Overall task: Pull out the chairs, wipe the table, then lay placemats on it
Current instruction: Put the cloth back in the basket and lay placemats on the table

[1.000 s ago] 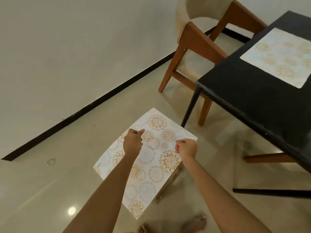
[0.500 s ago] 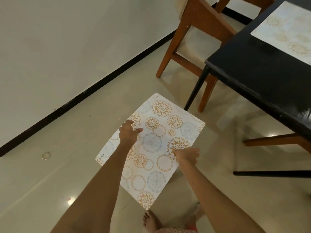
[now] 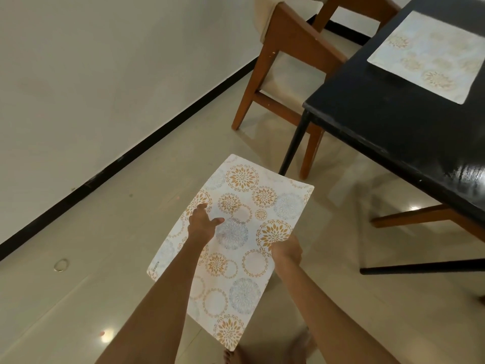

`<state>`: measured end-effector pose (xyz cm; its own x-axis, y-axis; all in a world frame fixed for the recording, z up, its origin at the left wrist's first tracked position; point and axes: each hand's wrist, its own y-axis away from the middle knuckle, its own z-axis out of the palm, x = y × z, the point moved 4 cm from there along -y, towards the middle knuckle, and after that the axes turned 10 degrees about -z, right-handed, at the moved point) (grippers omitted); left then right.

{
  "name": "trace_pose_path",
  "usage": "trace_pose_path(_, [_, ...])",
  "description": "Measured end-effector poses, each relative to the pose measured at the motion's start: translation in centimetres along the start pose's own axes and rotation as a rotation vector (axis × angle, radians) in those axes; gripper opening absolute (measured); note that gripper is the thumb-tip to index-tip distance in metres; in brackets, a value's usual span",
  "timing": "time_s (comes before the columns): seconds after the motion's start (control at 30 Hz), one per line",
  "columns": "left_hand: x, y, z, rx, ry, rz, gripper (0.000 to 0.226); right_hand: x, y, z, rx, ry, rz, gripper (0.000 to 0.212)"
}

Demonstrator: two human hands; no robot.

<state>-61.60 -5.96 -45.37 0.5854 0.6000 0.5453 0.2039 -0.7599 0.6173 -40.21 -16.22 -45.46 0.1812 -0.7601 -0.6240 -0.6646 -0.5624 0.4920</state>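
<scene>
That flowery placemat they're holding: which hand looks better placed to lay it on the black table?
Probably the right hand: it pinches the held placemat at the edge nearest the table. The left hand lies open on top, farther away.

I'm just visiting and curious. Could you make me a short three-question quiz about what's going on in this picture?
1. True or false: a placemat already lies on the black table.
2. Which hand grips the edge of the held placemat? A) right hand B) left hand C) neither
3. Fill in: the wooden chair stands at the table's ____ corner.

Key: 1 true. 2 A; the left hand rests open on top. 3 far left.
</scene>
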Motion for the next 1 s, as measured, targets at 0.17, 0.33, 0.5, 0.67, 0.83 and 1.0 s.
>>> trace_pose_path(0.17, [-0.2,0.4,-0.5,0.032,-0.029,0.003,0.071,0.3,0.3,-0.2,0.02,-0.179,0.005,0.035])
trace_pose_path(0.33, [-0.5,1.0,-1.7,0.086,-0.095,-0.016,0.069,0.0,0.4,-0.9,0.043,-0.338,0.0,0.041])
trace_pose_path(0.5, [-0.4,2.2,-3.1,0.164,-0.181,-0.028,0.061,-0.2,0.4,-2.0,0.024,-0.4,-0.039,0.042])
trace_pose_path(0.67, [-0.1,3.3,-4.7,0.211,-0.17,-0.077,0.057,-1.2,0.4,-3.8,-0.03,-0.463,-0.124,0.036])
trace_pose_path(0.83, [0.7,4.3,-6.3,0.198,-0.028,-0.096,0.048,-3.5,0.0,-6.9,-0.009,-0.521,-0.159,0.031])
trace_pose_path(1.0, [4.3,6.3,-6.8,0.244,0.082,0.062,0.049,-6.5,-1.0,-10.7,-0.046,-0.578,-0.202,0.03])
